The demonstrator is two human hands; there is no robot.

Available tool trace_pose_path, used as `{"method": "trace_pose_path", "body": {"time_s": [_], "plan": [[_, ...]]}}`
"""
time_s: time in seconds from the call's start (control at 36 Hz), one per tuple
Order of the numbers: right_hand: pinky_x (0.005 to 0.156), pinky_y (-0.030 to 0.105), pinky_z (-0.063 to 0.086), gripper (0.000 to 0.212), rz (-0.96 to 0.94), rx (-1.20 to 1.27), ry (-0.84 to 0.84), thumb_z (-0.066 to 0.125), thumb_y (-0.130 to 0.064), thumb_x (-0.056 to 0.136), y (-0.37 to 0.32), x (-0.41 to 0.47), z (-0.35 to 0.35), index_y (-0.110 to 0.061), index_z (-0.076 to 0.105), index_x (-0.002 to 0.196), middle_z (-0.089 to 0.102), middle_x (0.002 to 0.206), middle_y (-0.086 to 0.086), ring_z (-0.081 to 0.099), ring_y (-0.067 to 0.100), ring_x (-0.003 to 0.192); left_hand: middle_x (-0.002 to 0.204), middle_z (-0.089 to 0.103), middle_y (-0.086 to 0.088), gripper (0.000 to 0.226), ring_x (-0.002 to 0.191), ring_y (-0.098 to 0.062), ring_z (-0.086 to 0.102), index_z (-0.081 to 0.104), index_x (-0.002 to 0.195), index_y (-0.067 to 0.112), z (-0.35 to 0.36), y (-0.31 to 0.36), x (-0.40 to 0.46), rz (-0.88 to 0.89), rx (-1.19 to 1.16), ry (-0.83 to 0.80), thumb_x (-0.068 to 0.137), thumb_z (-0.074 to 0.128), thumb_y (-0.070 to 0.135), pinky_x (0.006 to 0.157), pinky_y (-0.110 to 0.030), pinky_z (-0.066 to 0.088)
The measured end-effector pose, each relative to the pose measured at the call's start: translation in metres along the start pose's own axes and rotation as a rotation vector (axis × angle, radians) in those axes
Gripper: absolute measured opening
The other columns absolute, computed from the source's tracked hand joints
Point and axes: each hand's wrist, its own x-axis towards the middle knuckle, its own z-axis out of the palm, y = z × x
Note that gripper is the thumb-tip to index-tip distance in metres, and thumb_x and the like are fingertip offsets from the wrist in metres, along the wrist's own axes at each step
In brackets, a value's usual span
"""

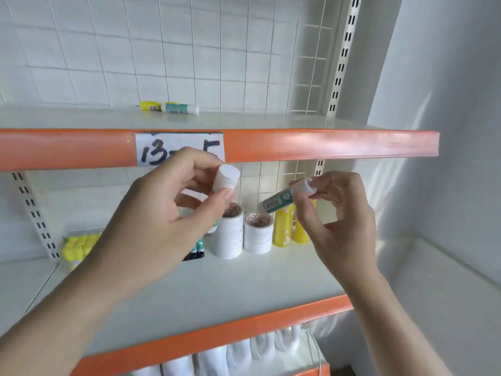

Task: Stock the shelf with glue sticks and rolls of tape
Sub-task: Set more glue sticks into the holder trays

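Head view, my left hand: fingers curled round a white-capped glue stick, held before the middle shelf.
My right hand: pinching a green glue stick, tilted.
Done: 2 tape stacks, yellow glue bottles standing at the back; 2 sticks lying on the top shelf.
Left: I judge both held sticks need placing.

White tiled wall, sunlit side wall

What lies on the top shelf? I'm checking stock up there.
Two glue sticks lie end to end at the back of the top shelf, one yellow, one green. The shelf's near strip is hidden behind its orange edge.
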Motion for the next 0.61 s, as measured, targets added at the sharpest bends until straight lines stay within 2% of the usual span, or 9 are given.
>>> {"method": "trace_pose_path", "body": {"time_s": [0.06,0.17,0.25,0.31,0.36,0.42,0.5,0.61], "plan": [[0.075,0.019,0.051,0.023,0.032,-0.036,-0.056,0.064,-0.035,0.085,0.006,-0.018,0.009,-0.035,0.046,0.099,0.062,0.093,-0.027,0.065,0.000,0.084,0.094,0.069,0.013,0.015,0.089,-0.008,0.066,0.059,0.096,0.033,-0.001,-0.016,-0.017,-0.060,0.005,-0.014,0.082,0.064,0.037,0.076,-0.020,0.051],[0.076,0.012,0.048,0.020,0.095,-0.047,-0.137,0.063,-0.031,0.086,0.018,-0.050,0.034,-0.030,0.048,0.099,0.062,0.090,-0.019,0.062,-0.007,0.083,0.090,0.069,0.012,0.013,0.082,-0.006,0.064,0.061,0.094,0.029,-0.005,-0.057,-0.041,-0.209,-0.041,0.010,0.081,0.062,0.028,0.066,-0.010,0.046],[0.076,0.022,0.053,0.018,0.112,-0.064,-0.186,0.067,-0.023,0.087,0.026,-0.069,0.057,-0.017,0.053,0.097,0.066,0.090,-0.010,0.064,-0.002,0.083,0.090,0.069,0.012,0.012,0.085,-0.005,0.063,0.059,0.092,0.030,-0.008,-0.098,-0.055,-0.301,-0.053,0.020,0.082,0.065,0.025,0.064,-0.010,0.046],[0.074,0.032,0.054,0.019,0.146,-0.100,-0.237,0.068,-0.018,0.087,0.031,-0.081,0.075,-0.008,0.056,0.099,0.068,0.093,-0.007,0.064,0.004,0.081,0.092,0.069,0.007,0.022,0.086,-0.002,0.062,0.057,0.091,0.033,-0.010,-0.125,-0.066,-0.341,-0.022,0.023,0.087,0.069,0.015,0.065,-0.008,0.044],[0.072,0.038,0.054,0.021,0.181,-0.145,-0.293,0.066,-0.020,0.087,0.039,-0.089,0.086,-0.010,0.056,0.102,0.067,0.092,-0.008,0.062,0.006,0.078,0.095,0.067,0.005,0.025,0.084,0.006,0.060,0.056,0.092,0.031,-0.005,-0.144,-0.074,-0.362,0.011,0.032,0.090,0.065,0.008,0.066,-0.005,0.042],[0.071,0.042,0.054,0.018,0.201,-0.195,-0.343,0.065,-0.023,0.088,0.045,-0.101,0.103,-0.015,0.054,0.099,0.066,0.089,-0.008,0.059,0.005,0.074,0.093,0.066,0.011,0.019,0.083,0.011,0.059,0.056,0.092,0.025,-0.006,-0.161,-0.084,-0.394,0.033,0.044,0.090,0.064,0.008,0.066,-0.004,0.042],[0.069,0.044,0.054,0.017,0.237,-0.276,-0.426,0.067,-0.020,0.087,0.052,-0.114,0.126,-0.016,0.055,0.099,0.063,0.083,-0.010,0.057,0.002,0.073,0.092,0.065,0.013,0.010,0.085,0.011,0.059,0.058,0.095,0.015,-0.010,-0.192,-0.095,-0.427,0.061,0.040,0.090,0.064,0.009,0.065,-0.003,0.041],[0.070,0.041,0.053,0.017,0.276,-0.363,-0.498,0.065,-0.020,0.088,0.056,-0.129,0.151,-0.016,0.055,0.101,0.064,0.082,-0.007,0.063,0.009,0.077,0.087,0.064,0.014,0.010,0.085,0.008,0.060,0.057,0.092,0.014,-0.015,-0.230,-0.110,-0.456,0.074,0.012,0.089,0.065,0.009,0.065,-0.005,0.044]]}}
